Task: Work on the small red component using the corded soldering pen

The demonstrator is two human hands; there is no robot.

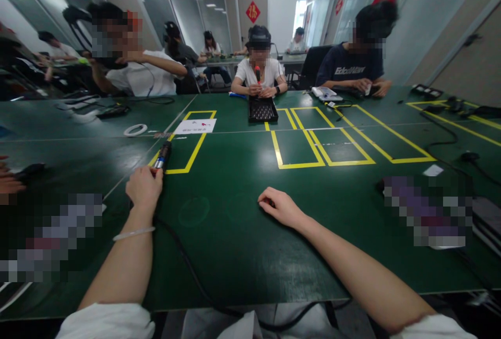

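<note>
On the left side of the green table (230,250), my left hand (144,189) is closed around the near end of a dark cylindrical tool (163,155) with a blue and silver band. The tool lies over the left line of a yellow tape rectangle (191,160) and points away from me; its exact kind is unclear. Closer to the middle, my right hand (281,206) rests on the tabletop with its fingers curled in, and nothing shows in it. A black cable (180,250) runs from beside my left wrist down over the table edge.
A printed paper (195,126) and a white ring-shaped roll (135,130) lie beyond my left hand. Across the table, a person (260,70) holds a red-tipped tool (257,74) behind a black tray (263,111) of small parts. Blurred-out objects (426,214) flank me.
</note>
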